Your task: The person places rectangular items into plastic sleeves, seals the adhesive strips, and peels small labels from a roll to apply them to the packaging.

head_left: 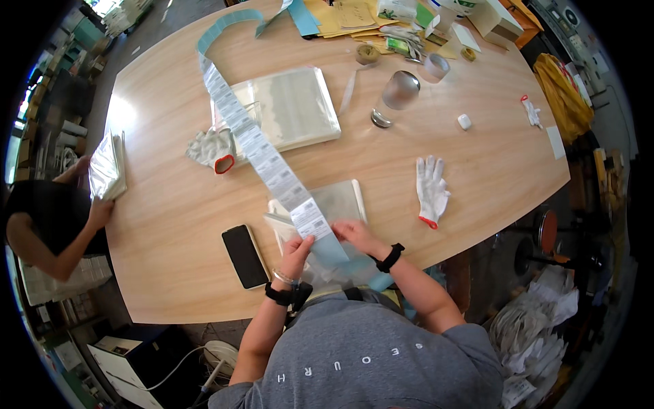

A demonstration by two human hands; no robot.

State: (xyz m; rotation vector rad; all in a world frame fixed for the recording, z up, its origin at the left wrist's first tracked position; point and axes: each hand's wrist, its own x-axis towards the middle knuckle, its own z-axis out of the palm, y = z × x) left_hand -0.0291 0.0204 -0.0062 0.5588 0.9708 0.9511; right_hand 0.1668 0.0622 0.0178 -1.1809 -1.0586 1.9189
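A long strip of white printed labels (269, 163) on pale blue backing runs from the table's far side down to my body. Its near end passes between my hands. My left hand (297, 253) grips the strip's left edge, thumb on top. At the opposite edge is my right hand (360, 236), its fingers bent together; whatever is in the fingertips is too small to make out. Beneath the strip lies a small stack of clear plastic bags (340, 198). A larger stack of clear bags (293, 102) sits farther off, partly crossed by the strip.
A black phone (245, 256) lies left of my hands. White gloves with red cuffs (432, 191) rest on the table, near a clear cylinder (395, 95) and tape rolls (437, 66). Envelopes (347, 17) pile up at the back. At left, another person (54, 225) holds plastic bags (107, 167).
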